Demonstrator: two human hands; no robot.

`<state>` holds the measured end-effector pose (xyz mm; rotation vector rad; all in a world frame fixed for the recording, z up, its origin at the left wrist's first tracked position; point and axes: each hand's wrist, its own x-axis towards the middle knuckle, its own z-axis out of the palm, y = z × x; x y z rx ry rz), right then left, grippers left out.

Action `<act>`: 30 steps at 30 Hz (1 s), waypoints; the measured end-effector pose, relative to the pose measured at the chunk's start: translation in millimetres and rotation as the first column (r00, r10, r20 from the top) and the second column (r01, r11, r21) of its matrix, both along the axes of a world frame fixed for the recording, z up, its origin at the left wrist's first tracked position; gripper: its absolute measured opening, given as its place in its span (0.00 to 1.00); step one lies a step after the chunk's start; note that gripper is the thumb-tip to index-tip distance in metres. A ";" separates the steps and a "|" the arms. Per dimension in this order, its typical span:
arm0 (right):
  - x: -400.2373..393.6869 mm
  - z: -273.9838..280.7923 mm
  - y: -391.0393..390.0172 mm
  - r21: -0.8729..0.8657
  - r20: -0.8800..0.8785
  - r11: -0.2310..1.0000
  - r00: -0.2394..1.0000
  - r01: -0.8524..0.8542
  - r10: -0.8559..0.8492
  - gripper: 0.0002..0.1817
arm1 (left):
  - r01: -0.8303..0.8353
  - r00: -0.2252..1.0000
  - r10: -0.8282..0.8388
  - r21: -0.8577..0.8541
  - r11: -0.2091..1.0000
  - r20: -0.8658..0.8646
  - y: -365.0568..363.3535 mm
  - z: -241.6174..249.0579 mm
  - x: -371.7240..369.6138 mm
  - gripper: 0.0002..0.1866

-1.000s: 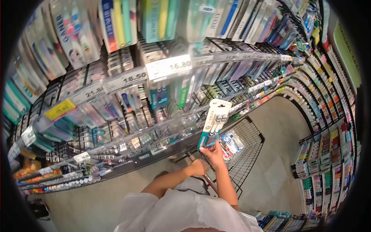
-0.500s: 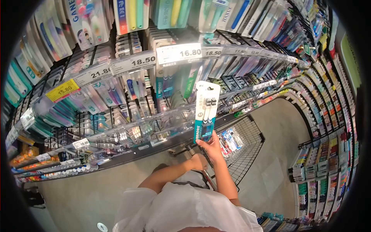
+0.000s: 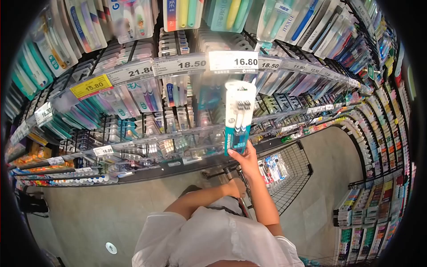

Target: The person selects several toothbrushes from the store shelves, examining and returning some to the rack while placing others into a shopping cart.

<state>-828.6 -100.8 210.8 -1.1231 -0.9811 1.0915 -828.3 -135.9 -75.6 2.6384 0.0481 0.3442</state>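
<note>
A white and teal toothbrush pack (image 3: pixel 238 116) stands upright in front of the shelf, gripped at its lower end by my right hand (image 3: pixel 245 158). Two brushes with dark bristles show through its front. Lower down, my left hand (image 3: pixel 235 188) is closed around the handle of a wire shopping cart (image 3: pixel 296 178); part of the grip is hidden. Inside the cart lie several packaged toothbrushes (image 3: pixel 273 169).
Rows of hanging toothbrush packs (image 3: pixel 224 13) fill the shelf ahead, with a price strip (image 3: pixel 180 65) across it. Another stocked shelf (image 3: pixel 371 204) curves along the right. A dark-clothed person's legs (image 3: pixel 33 202) show at the far left.
The view has shifted, so the shelf sits further right. My right hand has lifted the pack slightly, and it stands more upright. My left hand stays on the cart handle.
</note>
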 end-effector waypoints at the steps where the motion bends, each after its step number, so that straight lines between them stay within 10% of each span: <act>1: -2.8 5.4 7.6 0.005 0.008 1.000 1.000 -0.023 0.023 0.23 | -0.002 0.998 0.002 0.000 1.000 -0.067 0.2 15.6 -4.2 0.19; 30: 2.2 28.3 52.3 0.021 -0.060 0.986 0.984 -0.165 0.166 0.20 | 0.000 0.935 -0.009 -0.025 1.000 -0.355 3.5 102.1 -32.8 0.18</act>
